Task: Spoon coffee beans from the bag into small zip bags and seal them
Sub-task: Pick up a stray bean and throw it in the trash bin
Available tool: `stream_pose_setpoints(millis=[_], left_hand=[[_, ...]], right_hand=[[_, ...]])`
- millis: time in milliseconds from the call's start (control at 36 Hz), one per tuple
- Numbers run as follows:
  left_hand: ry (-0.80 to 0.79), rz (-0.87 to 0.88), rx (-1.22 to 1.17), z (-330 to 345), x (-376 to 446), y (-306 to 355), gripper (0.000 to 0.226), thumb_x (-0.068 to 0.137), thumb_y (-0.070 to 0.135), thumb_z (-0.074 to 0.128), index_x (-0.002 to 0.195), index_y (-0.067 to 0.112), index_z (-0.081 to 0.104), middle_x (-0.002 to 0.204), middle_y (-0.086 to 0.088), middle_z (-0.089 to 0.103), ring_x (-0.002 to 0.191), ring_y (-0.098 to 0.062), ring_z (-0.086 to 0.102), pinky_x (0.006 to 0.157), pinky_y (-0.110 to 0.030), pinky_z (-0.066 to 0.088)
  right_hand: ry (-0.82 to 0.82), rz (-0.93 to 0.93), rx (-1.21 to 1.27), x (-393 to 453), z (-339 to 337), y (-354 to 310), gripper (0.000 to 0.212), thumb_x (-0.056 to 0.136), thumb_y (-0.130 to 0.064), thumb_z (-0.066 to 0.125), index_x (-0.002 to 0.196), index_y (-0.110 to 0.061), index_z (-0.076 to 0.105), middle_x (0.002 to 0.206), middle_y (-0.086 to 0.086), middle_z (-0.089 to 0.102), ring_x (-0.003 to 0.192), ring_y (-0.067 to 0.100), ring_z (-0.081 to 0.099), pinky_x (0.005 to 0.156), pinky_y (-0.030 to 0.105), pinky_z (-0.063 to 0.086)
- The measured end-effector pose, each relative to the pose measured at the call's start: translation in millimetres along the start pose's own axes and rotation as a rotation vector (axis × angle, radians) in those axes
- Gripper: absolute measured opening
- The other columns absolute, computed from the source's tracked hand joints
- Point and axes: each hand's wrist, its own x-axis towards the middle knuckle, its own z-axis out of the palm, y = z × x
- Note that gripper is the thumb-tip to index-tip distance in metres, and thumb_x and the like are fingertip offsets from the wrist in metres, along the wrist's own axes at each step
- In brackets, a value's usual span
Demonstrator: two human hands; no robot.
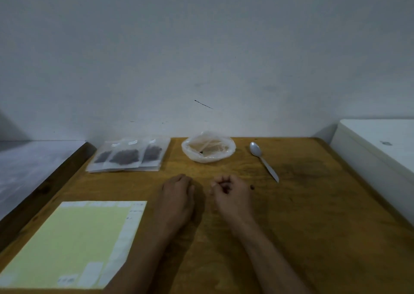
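Item: brown wooden table point(302, 215), standing against a pale grey wall point(201, 47).

Item: left hand point(178, 195), lying knuckles-up on the table near its middle, fingers curling under loosely and holding nothing.

Item: right hand point(230, 192), lying just beside the left and apart from it, fingers curling inward toward the palm; whether anything small is sitting inside them cannot be told.

Item: clear crumpled plastic bag point(208, 148), sitting open-mouthed at the far edge of the table beyond the hands, its sides rolling down. It is looking nearly empty, with only a dark speck showing inside.

Item: three small clear zip bags point(127, 155), each holding dark coffee beans, lying flat and overlapping in a row to the left of the plastic bag.

Item: silver metal spoon point(263, 159), lying on the table to the right of the plastic bag, bowl toward the wall, handle pointing toward the near right.

Item: pale yellow sheet with white label strips point(74, 244), lying on the near left of the table.

Item: white box-shaped unit point(376, 154), standing at the table's right side.
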Motion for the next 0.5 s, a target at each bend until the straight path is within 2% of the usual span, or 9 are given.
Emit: stream_pose_setpoints(millis=[56,111,222,278,333,389,444,500], left_hand=[[0.004,0.012,-0.016,4.9,9.9,10.3,0.026,0.102,0.029,0.047,0.123,0.022,0.061,0.121,0.004,0.061,0.113,-0.012,0.054,0.1,-0.031,0.043],[0.001,0.035,-0.019,11.7,17.7,17.2,0.025,0.102,0.029,0.047,0.12,0.02,0.063,0.119,0.002,0.063,0.111,-0.014,0.054,0.097,-0.031,0.042],[-0.035,0.031,0.001,24.4,26.4,17.4,0.025,0.102,0.035,0.045,0.117,0.023,0.061,0.118,0.004,0.061,0.11,-0.013,0.054,0.103,-0.039,0.045],[-0.042,0.043,0.016,28.4,26.4,13.7,0.026,0.102,0.036,0.044,0.117,0.024,0.06,0.117,0.006,0.06,0.111,-0.013,0.054,0.103,-0.042,0.045],[-0.04,0.075,0.022,31.2,25.0,9.8,0.028,0.102,0.036,0.043,0.12,0.023,0.06,0.12,0.005,0.06,0.114,-0.015,0.054,0.104,-0.043,0.044],[-0.035,0.092,0.038,31.3,24.0,8.4,0.032,0.102,0.035,0.043,0.125,0.021,0.059,0.126,0.004,0.059,0.119,-0.017,0.053,0.105,-0.044,0.043],[-0.037,0.088,0.043,29.8,23.8,8.6,0.033,0.102,0.034,0.042,0.128,0.02,0.059,0.129,0.004,0.059,0.12,-0.016,0.053,0.105,-0.043,0.042],[-0.041,0.086,0.038,28.8,23.7,9.2,0.033,0.102,0.033,0.043,0.128,0.02,0.059,0.129,0.004,0.059,0.119,-0.016,0.053,0.105,-0.042,0.042]], right_hand=[[0.033,0.144,0.191,7.8,-13.6,-0.3,0.014,0.093,-0.008,0.062,0.096,-0.021,0.065,0.097,0.0,0.068,0.088,0.014,0.067,0.074,0.024,0.055],[0.085,0.19,0.207,15.4,-29.5,1.8,0.017,0.096,-0.008,0.056,0.095,-0.021,0.067,0.098,0.002,0.068,0.086,0.014,0.063,0.074,0.029,0.051],[0.205,0.062,-0.134,30.2,-63.3,5.5,0.03,0.102,-0.012,0.04,0.094,-0.023,0.068,0.093,-0.01,0.061,0.086,0.011,0.057,0.067,0.026,0.04],[0.201,0.012,-0.311,36.8,-76.7,9.3,0.03,0.103,-0.015,0.038,0.097,-0.02,0.067,0.096,-0.005,0.063,0.087,0.012,0.058,0.071,0.027,0.043],[0.173,-0.021,-0.455,40.8,-85.3,16.6,0.028,0.103,-0.017,0.039,0.1,-0.018,0.066,0.099,-0.002,0.065,0.087,0.012,0.059,0.076,0.03,0.049],[0.129,-0.036,-0.543,42.3,-87.3,23.7,0.023,0.103,-0.02,0.041,0.102,-0.02,0.065,0.097,-0.004,0.066,0.082,0.012,0.061,0.072,0.033,0.052],[0.07,-0.051,-0.642,41.9,-83.9,26.5,0.017,0.101,-0.031,0.048,0.105,-0.026,0.064,0.094,-0.006,0.068,0.079,0.011,0.063,0.073,0.035,0.056],[0.023,-0.053,-0.763,40.3,-81.0,25.4,0.023,0.097,-0.045,0.055,0.11,-0.029,0.064,0.098,-0.007,0.068,0.086,0.011,0.063,0.077,0.034,0.055]])
